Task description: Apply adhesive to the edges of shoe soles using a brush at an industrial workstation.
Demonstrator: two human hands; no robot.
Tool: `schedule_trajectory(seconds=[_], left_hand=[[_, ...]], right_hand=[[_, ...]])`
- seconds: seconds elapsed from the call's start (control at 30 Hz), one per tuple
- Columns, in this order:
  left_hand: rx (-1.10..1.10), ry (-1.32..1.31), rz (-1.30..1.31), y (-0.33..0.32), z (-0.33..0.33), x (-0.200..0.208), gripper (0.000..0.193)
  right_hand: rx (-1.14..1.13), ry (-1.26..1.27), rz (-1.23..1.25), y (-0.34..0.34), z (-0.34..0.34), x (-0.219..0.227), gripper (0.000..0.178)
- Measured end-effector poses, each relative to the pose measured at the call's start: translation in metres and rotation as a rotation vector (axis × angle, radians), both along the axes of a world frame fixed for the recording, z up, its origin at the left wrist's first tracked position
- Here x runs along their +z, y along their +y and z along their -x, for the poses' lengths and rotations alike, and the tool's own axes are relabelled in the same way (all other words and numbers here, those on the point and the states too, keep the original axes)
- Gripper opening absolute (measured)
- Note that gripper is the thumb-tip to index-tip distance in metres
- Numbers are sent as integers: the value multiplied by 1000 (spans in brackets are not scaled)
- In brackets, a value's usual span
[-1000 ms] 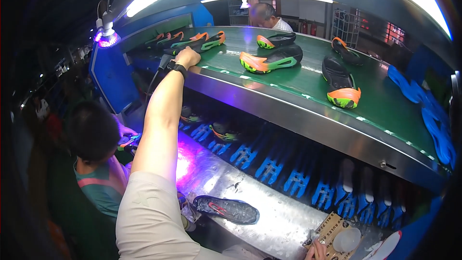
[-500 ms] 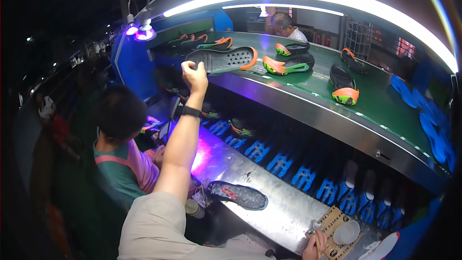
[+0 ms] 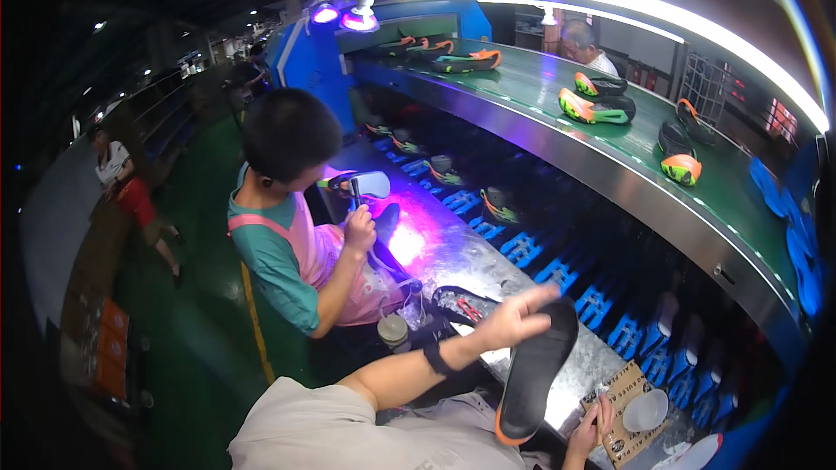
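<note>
A shoe factory line seen from above through a wide lens, dim except for bright strip lights and violet lamps. Largest in view is a long green conveyor belt (image 3: pixel 723 191) curving across the upper right, carrying several black, orange and green shoe soles (image 3: pixel 599 106) spaced well apart. Below it runs a metal workbench (image 3: pixel 453 252) lit purple, with a row of blue holders along its back edge. To the left a seated co-worker (image 3: pixel 287 209) in a teal shirt and pink apron bends over the bench, working on a sole with a small tool. In the foreground the wearer's left hand (image 3: pixel 509 320) reaches out over the bench and holds a black shoe sole (image 3: pixel 535 370) with an orange edge near its top end; the fingers are spread fairly wide and only loosely curled, so the grip looks light. The sole hangs tilted, its lower end toward the wearer's lap. The right hand (image 3: pixel 585 435) is at the bottom edge, fingers pinched on the edge of a brown cardboard tray (image 3: pixel 623 400) holding a small white cup (image 3: pixel 646 411). With so loose a hold, the sole could slip and drop onto the bench or swing into the cup and tip it.
</note>
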State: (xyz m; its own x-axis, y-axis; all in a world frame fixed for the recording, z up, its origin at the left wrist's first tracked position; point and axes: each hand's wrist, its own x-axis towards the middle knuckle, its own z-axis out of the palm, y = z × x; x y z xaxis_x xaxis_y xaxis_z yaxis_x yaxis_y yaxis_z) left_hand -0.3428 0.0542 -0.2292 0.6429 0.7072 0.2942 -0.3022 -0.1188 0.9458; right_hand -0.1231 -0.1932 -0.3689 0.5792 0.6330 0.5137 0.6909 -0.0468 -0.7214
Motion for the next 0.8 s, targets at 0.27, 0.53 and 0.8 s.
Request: schedule_trajectory(seconds=[0.27, 0.53, 0.8], left_hand=[[-1010, -299, 952, -75, 26, -62, 81], [-806, 21, 795, -67, 29, -69, 72], [-642, -53, 715, -54, -2, -63, 95]], right_hand=[[-101, 134, -61, 1, 8, 8, 24], [-96, 87, -61, 6, 7, 33, 23], [-328, 268, -111, -56, -53, 100, 14]])
